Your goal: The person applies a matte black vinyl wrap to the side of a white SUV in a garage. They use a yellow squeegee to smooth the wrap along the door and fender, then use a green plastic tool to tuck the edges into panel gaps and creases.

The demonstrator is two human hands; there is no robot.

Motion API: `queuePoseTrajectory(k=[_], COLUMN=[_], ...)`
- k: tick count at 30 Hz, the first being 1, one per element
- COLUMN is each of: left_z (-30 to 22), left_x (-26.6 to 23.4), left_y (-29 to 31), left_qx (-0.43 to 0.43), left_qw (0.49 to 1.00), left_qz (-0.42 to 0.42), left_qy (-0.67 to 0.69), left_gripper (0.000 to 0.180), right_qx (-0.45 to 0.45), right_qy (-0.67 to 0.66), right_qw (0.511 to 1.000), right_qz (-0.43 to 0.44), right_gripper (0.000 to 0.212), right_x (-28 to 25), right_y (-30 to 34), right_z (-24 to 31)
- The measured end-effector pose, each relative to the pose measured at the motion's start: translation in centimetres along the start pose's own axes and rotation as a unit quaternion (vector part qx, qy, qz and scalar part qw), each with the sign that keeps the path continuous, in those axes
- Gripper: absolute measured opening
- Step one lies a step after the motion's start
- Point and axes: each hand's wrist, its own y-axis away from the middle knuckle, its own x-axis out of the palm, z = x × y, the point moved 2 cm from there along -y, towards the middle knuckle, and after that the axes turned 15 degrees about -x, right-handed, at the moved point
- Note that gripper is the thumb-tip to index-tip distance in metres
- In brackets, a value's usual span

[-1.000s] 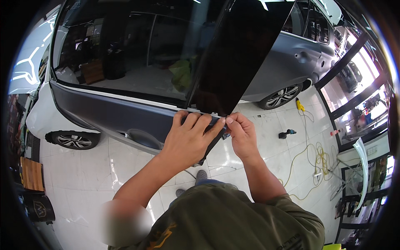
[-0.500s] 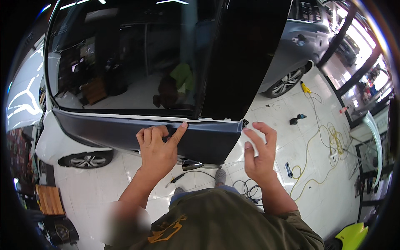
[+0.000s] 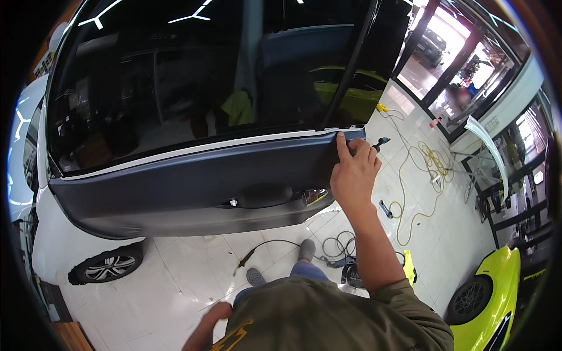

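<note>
A car door spans the view, its lower panel covered by a smooth dark blue-grey layer. Along the base of the dark window runs a narrow white strip. At the panel's upper right corner, my right hand touches the edge with its index finger stretched out and its other fingers bent. Nothing shows in its grasp. A shiny handle piece sits lower on the door. My left hand hangs low beside my body, away from the door; its fingers are hidden.
A white fender with a wheel lies left of the door. Yellow cable and a black hose trail over the tiled floor. A bright yellow-green car stands at right, and a curved pale panel beyond.
My left hand has left the panel's upper edge and dropped to my side. My right hand now touches the corner. The view has shifted, showing more of the panel's lower part and the yellow-green car.
</note>
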Motion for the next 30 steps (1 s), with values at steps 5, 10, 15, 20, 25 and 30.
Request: queuePoseTrajectory(k=[5, 10, 15, 20, 25, 30], left_z=[-2.4, -2.1, -5.5, -7.2, -8.8, -4.1], left_x=[2.9, 7.6, 2.8, 1.3, 1.6, 2.9], left_y=[3.8, 2.2, -0.4, 0.4, 9.3, 15.9], left_qx=[-0.065, -0.101, -0.120, -0.132, 0.004, -0.007], left_qw=[0.897, 0.909, 0.903, 0.953, 0.877, 0.897], left_qz=[-0.080, -0.090, -0.298, -0.256, -0.427, -0.404], left_qy=[0.430, 0.394, 0.284, 0.097, 0.221, 0.179], left_gripper=[0.041, 0.047, 0.030, 0.031, 0.032, 0.017], right_qx=[-0.016, -0.024, -0.074, -0.071, -0.151, 0.126], right_qy=[-0.289, -0.491, -0.303, -0.449, -0.242, -0.473], right_qw=[0.957, 0.799, 0.725, 0.697, 0.700, 0.792], right_qz=[-0.007, 0.348, 0.615, 0.554, 0.655, 0.364], right_gripper=[0.049, 0.024, 0.033, 0.034, 0.028, 0.033], right_x=[-1.0, 4.8, 18.3, 19.2, 17.7, 12.2], right_y=[4.0, 17.5, 45.6, 54.3, 49.7, 33.1], right_z=[3.8, 5.3, -2.9, -6.1, -6.3, -1.0])
